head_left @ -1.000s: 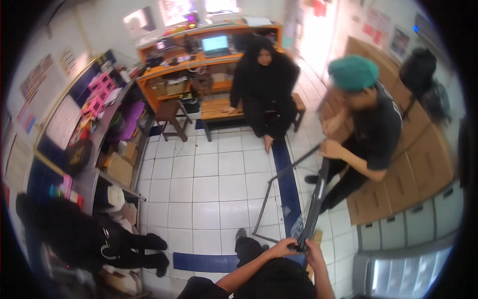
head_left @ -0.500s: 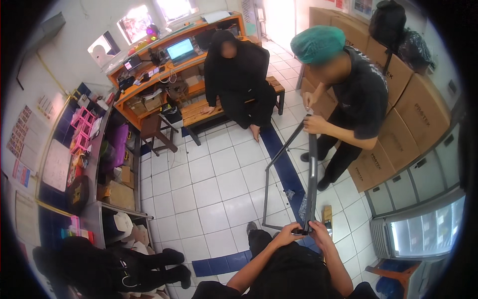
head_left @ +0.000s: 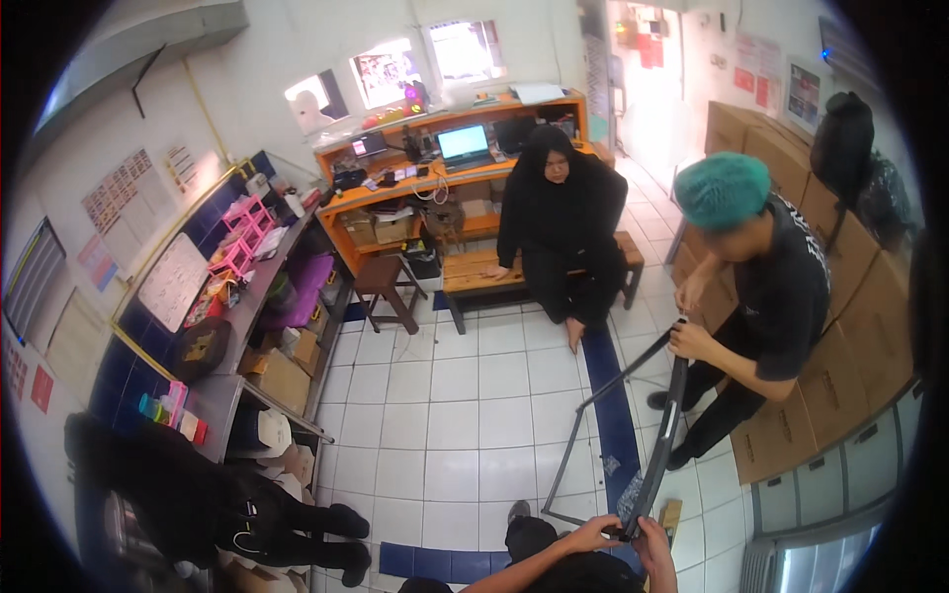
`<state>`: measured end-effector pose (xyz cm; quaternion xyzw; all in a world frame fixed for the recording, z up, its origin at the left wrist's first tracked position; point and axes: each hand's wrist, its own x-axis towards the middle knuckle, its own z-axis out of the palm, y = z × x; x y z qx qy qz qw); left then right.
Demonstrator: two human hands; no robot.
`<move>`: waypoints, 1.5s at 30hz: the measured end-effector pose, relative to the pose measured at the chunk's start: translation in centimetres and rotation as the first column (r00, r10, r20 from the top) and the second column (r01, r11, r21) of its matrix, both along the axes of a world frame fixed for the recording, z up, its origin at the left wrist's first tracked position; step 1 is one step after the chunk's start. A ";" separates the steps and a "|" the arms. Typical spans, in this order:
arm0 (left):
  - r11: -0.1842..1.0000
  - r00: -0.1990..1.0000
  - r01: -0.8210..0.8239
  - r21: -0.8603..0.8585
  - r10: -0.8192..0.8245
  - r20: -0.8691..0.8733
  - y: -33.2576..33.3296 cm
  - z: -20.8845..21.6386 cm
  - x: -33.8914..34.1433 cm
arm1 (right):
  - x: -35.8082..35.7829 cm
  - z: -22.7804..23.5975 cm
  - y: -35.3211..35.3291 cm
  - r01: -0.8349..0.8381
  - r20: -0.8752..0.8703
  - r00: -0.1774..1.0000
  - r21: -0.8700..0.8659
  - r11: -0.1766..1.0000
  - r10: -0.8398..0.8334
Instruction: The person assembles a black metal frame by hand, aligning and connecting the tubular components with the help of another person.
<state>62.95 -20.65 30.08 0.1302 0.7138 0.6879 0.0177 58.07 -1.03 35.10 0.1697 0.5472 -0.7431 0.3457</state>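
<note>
A dark grey metal frame (head_left: 668, 427) of long thin bars stretches between me and a co-worker in a green hair cap (head_left: 722, 193). At its near corner, my left hand (head_left: 595, 534) grips the left side with closed fingers. My right hand (head_left: 653, 547) is closed around the same corner from the right. Fine details of the joint between my hands are hidden by my fingers. The co-worker's hands (head_left: 692, 341) hold the far end, where the bars meet. A thinner bar (head_left: 576, 445) of the frame angles out to the left, above the tiled floor.
A seated person in black (head_left: 559, 212) is on a wooden bench (head_left: 474, 275) near an orange desk (head_left: 341, 203). Large cardboard boxes (head_left: 860, 366) stand along the right. Another person (head_left: 168, 484) is at the lower left beside a metal counter (head_left: 227, 381). A brown stool (head_left: 388, 287) stands near the desk.
My view has tilted up and turned left, so the scene sits lower and further right. Both my hands and the co-worker's keep their hold on the metal frame.
</note>
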 end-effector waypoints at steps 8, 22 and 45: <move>1.000 0.998 0.018 0.001 -0.018 0.067 -0.2 0.6 -0.3 | -0.5 0.2 -0.1 0.022 0.028 0.999 -0.026 0.999 -0.021; 0.998 0.996 0.049 -0.025 -0.048 0.074 -0.4 1.3 -0.3 | -0.5 0.6 -0.2 -0.037 0.014 0.999 0.017 0.999 0.037; 0.997 0.992 0.062 -0.055 -0.056 0.111 -0.7 1.6 -0.3 | -0.3 4.9 -1.6 -0.076 -0.013 0.997 0.135 0.988 0.079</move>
